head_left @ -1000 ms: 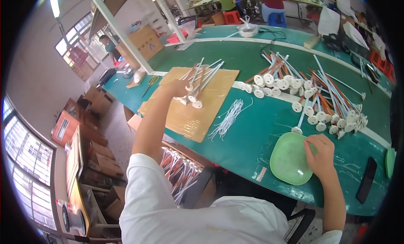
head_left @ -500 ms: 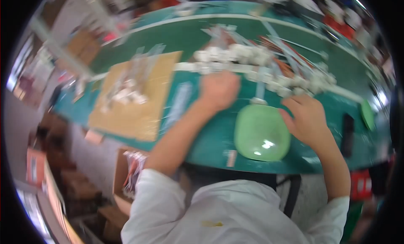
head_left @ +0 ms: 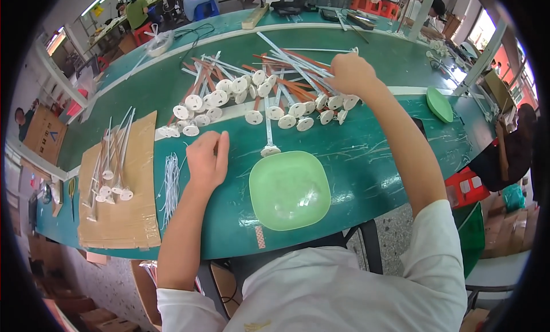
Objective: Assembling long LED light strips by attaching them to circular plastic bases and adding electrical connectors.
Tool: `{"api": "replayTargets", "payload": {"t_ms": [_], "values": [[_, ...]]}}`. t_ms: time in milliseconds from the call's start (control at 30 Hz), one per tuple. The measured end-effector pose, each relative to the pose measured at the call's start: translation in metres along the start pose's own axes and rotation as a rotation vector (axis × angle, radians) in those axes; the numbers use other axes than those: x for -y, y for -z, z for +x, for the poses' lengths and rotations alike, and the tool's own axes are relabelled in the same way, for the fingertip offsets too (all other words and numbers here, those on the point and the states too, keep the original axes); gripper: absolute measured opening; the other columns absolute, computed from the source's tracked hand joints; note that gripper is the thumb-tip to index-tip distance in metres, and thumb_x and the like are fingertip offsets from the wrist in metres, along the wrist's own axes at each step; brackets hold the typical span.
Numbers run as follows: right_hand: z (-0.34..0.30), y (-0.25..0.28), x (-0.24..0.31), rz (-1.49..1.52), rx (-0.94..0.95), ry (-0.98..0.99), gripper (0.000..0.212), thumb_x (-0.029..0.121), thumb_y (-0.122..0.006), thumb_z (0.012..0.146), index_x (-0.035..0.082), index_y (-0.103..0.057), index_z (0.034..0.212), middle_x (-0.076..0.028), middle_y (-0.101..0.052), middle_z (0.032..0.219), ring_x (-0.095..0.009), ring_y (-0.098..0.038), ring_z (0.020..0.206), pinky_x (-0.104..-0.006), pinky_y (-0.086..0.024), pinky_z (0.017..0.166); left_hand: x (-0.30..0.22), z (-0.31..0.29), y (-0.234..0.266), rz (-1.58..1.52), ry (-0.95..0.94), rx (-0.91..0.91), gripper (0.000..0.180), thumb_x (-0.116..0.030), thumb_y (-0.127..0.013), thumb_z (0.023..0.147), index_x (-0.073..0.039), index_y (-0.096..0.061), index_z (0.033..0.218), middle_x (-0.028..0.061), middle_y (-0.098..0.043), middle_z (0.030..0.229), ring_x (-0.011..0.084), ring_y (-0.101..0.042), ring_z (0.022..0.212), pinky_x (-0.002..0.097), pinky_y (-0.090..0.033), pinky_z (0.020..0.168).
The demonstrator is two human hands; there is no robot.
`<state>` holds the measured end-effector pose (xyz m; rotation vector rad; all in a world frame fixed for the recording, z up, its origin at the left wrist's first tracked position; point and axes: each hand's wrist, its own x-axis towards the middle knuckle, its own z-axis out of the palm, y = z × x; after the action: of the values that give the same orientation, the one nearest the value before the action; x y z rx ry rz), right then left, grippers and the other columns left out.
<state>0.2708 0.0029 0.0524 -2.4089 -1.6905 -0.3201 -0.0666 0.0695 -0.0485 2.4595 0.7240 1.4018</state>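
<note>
My left hand [head_left: 207,159] hovers over the green table, its fingers curled in; whatever they may hold is hidden. My right hand [head_left: 350,75] reaches to the right end of a heap of white round-based parts [head_left: 297,109] with long silver and brown strips. Its fingers are bent down at the strips, and their tips are hidden. A light-green square dish [head_left: 290,190] sits on the table between my forearms. One white round base [head_left: 270,151] with an upright-lying strip touches the dish's far edge. A bundle of thin white ties [head_left: 171,186] lies beside my left forearm.
At left, a cardboard sheet [head_left: 123,229] bears several more stripped parts [head_left: 112,186]. A second green dish [head_left: 439,105] and a dark object [head_left: 419,126] lie at right. A raised white rail [head_left: 229,110] crosses the table. Below the edge stands an open carton [head_left: 143,283]. People sit in the background.
My view has turned to the right. My right hand has left the dish's side and gone to the heap's far right. My left hand has drawn back from the heap.
</note>
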Motion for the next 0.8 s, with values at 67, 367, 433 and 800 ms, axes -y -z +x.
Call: {"api": "replayTargets", "payload": {"t_ms": [67, 367, 433, 800], "values": [[0.013, 0.005, -0.002, -0.134, 0.146, -0.062, 0.028, 0.023, -0.072, 0.072, 0.001, -0.071, 0.088, -0.021, -0.069, 0.083, -0.033, -0.069, 0.087, -0.0426, -0.055, 0.078, -0.006, 0.002, 0.001, -0.028, -0.011, 0.014, 0.027, -0.007, -0.061, 0.091, -0.001, -0.053, 0.066, 0.0089, -0.050, 0.056, 0.0204, -0.049, 0.047, 0.0321, -0.036, 0.046], [-0.019, 0.038, -0.045, -0.088, 0.280, -0.004, 0.023, 0.019, -0.066, 0.065, -0.001, -0.072, 0.075, -0.023, -0.069, 0.079, -0.035, -0.070, 0.077, -0.0401, -0.056, 0.071, -0.013, 0.006, 0.006, -0.077, -0.113, 0.048, 0.020, -0.003, -0.069, 0.083, -0.001, -0.057, 0.067, 0.0097, -0.054, 0.058, 0.0210, -0.052, 0.047, 0.0312, -0.039, 0.045], [-0.050, 0.046, -0.048, 0.221, 0.140, -0.020, 0.022, 0.019, -0.068, 0.066, -0.002, -0.066, 0.060, -0.018, -0.065, 0.061, -0.028, -0.067, 0.058, -0.0349, -0.054, 0.061, -0.024, 0.006, 0.006, -0.119, -0.090, 0.033, 0.018, -0.004, -0.069, 0.082, -0.001, -0.058, 0.068, 0.0096, -0.056, 0.059, 0.0202, -0.053, 0.048, 0.0304, -0.040, 0.046], [-0.122, 0.058, 0.054, 0.640, -0.267, 0.248, 0.014, 0.009, -0.066, 0.067, -0.002, -0.059, 0.063, -0.012, -0.059, 0.056, -0.021, -0.060, 0.050, -0.0306, -0.047, 0.051, -0.137, 0.040, -0.022, -0.437, 0.156, 0.301, 0.029, -0.014, -0.076, 0.080, 0.002, -0.069, 0.103, 0.0159, -0.072, 0.090, 0.0239, -0.073, 0.079, 0.0318, -0.056, 0.070]]}}
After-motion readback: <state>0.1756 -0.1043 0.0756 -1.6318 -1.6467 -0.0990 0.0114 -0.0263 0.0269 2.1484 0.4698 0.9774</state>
